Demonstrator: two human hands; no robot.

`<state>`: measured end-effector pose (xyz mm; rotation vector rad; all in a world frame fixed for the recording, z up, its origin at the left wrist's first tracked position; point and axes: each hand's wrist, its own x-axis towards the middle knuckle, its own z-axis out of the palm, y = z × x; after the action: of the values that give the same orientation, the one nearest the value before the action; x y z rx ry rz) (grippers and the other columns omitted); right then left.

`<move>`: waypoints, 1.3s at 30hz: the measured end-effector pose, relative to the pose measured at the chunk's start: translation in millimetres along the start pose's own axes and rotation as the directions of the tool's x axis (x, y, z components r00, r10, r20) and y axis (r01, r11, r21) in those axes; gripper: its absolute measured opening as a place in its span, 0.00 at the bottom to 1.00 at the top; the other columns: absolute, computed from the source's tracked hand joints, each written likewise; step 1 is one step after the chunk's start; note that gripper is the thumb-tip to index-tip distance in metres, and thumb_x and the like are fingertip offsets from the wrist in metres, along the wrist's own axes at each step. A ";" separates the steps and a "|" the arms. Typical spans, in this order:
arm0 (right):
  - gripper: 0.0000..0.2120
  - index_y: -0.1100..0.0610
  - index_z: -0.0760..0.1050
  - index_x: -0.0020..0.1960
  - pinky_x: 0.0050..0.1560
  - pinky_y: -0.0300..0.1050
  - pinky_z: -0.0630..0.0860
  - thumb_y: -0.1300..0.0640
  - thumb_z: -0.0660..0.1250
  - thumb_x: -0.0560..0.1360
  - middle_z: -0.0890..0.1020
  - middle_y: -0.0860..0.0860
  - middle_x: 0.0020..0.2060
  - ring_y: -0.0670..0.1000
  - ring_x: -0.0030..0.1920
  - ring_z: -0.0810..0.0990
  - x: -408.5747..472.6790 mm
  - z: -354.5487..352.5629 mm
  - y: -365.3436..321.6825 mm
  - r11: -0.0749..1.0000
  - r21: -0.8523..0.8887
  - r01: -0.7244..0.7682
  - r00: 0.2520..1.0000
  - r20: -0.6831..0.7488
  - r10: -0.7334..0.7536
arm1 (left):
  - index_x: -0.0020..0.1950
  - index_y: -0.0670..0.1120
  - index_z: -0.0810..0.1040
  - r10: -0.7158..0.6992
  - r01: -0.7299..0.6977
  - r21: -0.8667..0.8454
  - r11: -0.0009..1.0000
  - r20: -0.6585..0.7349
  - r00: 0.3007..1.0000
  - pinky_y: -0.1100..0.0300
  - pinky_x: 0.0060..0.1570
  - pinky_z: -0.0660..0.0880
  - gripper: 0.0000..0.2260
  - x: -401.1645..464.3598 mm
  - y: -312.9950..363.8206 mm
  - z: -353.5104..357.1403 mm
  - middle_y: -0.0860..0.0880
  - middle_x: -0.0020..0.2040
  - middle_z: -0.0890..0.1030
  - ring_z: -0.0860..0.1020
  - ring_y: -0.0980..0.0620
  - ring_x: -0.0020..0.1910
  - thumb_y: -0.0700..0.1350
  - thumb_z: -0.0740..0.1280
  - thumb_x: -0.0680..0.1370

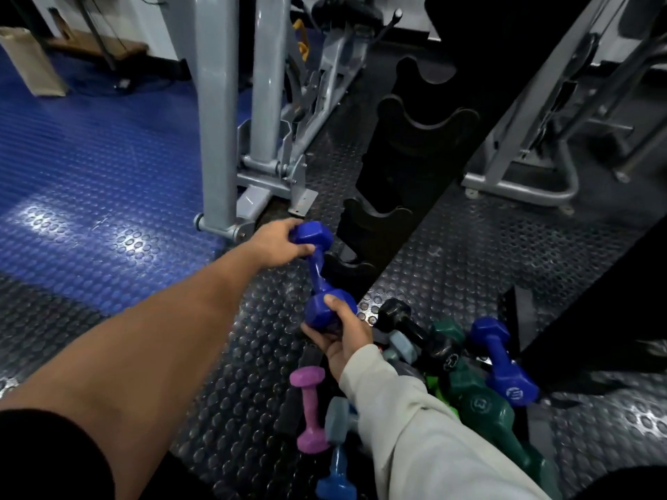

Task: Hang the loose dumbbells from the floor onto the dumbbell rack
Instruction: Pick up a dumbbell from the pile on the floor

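The fingers (334,304) of the right hand (341,335) curl over the near head of a glossy blue hex-headed dumbbell (317,272), while the left hand (279,247) wraps its far head; the weight hangs in the air just left of the black notched dumbbell rack (393,218), beside its lowest cradles. Its coating looks smooth and likely slippery, the body rigid and probably fairly light; the narrow handle between the heads seems the surer hold. On the near right of the studded rubber floor (252,355) lies a heap of loose pink, pale blue, green, black and blue dumbbells (451,373), partly hidden by the grey sleeve (415,427). The rack's top is lost in darkness.
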<state>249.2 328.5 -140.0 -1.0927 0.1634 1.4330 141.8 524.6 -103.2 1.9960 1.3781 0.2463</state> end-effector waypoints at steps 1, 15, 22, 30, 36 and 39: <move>0.20 0.64 0.75 0.62 0.51 0.61 0.83 0.62 0.76 0.72 0.82 0.65 0.57 0.62 0.51 0.83 -0.7 -1.2 -0.9 1.000 0.009 -0.011 1.000 0.013 0.011 | 0.81 0.52 0.66 -0.024 0.025 -0.029 0.999 0.032 0.999 0.54 0.70 0.72 0.35 -1.7 -5.6 3.8 0.53 0.66 0.79 0.79 0.51 0.63 0.55 0.76 0.77; 0.19 0.64 0.77 0.59 0.54 0.63 0.82 0.59 0.77 0.72 0.84 0.63 0.52 0.61 0.52 0.84 1.4 -5.1 -6.7 0.999 -0.036 -0.033 0.998 0.051 0.035 | 0.62 0.48 0.78 -0.096 0.088 -0.359 0.929 -0.003 0.995 0.51 0.54 0.79 0.14 12.4 -0.9 17.7 0.45 0.55 0.84 0.82 0.45 0.53 0.43 0.76 0.78; 0.24 0.69 0.72 0.64 0.53 0.65 0.81 0.66 0.76 0.72 0.83 0.66 0.54 0.64 0.54 0.84 8.8 -10.6 -6.2 1.000 0.006 -0.030 0.995 0.093 0.030 | 0.57 0.47 0.82 -0.029 0.044 -0.405 0.913 0.044 0.999 0.43 0.61 0.80 0.17 23.2 10.2 -3.2 0.43 0.53 0.86 0.84 0.38 0.55 0.39 0.81 0.71; 0.23 0.70 0.73 0.66 0.53 0.59 0.83 0.66 0.74 0.74 0.80 0.67 0.60 0.65 0.59 0.82 7.9 -5.0 6.3 0.997 0.074 -0.039 0.996 0.087 0.033 | 0.72 0.48 0.79 -0.012 -0.001 -0.155 0.988 -0.083 0.997 0.56 0.67 0.76 0.29 29.2 29.8 21.3 0.49 0.58 0.82 0.81 0.51 0.58 0.44 0.82 0.71; 0.21 0.67 0.74 0.66 0.53 0.51 0.84 0.61 0.72 0.76 0.82 0.65 0.59 0.63 0.60 0.82 9.3 -15.0 9.4 0.996 0.074 -0.051 0.994 0.104 0.044 | 0.79 0.52 0.70 -0.063 0.085 -0.565 0.821 0.057 0.996 0.57 0.53 0.77 0.29 25.1 12.1 16.7 0.44 0.65 0.80 0.79 0.49 0.57 0.37 0.72 0.80; 0.25 0.65 0.71 0.66 0.54 0.50 0.83 0.62 0.76 0.74 0.84 0.62 0.56 0.60 0.57 0.84 17.5 -19.8 20.4 0.986 -0.112 0.120 0.992 0.050 -0.115 | 0.78 0.54 0.70 -0.129 0.193 -0.688 0.700 0.144 0.981 0.62 0.42 0.75 0.22 14.7 4.9 27.9 0.47 0.60 0.82 0.77 0.52 0.44 0.43 0.67 0.85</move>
<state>245.9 322.9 -172.8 -1.1450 -0.0144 1.3717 166.0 524.7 -124.0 1.2217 1.1541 0.5135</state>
